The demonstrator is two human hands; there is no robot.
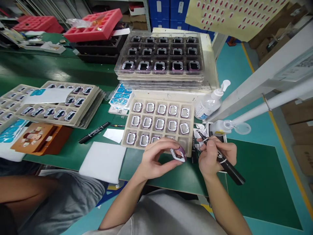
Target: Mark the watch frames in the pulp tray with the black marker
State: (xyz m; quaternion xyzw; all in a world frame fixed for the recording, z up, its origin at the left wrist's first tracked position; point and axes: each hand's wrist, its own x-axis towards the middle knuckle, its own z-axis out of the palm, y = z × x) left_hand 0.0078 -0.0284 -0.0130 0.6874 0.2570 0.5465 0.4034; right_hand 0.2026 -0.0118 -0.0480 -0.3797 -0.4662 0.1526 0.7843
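Between the thumb and fingers of my left hand (pixel 156 160) is a small purple watch case (pixel 180 154) with a silvery rim, tilted over the front edge of a beige tray (pixel 156 113). My right hand (pixel 215 153) grips a black marker pen (pixel 231 169), its tip pointing up and left, apart from the case. Rows of similar cases, such as one watch case (pixel 160 124), sit in the tray's pockets. The pocket at the front right corner holds none. My left hand covers part of the front row.
Behind the tray rise stacked clear trays (pixel 160 70) of more cases. A pump bottle (pixel 210 101) stands at right. To the left lie another marker (pixel 94 133), a white foam sheet (pixel 102 161), an orange box (pixel 40 138) and more stacked trays (pixel 83 119). A person sits at left.
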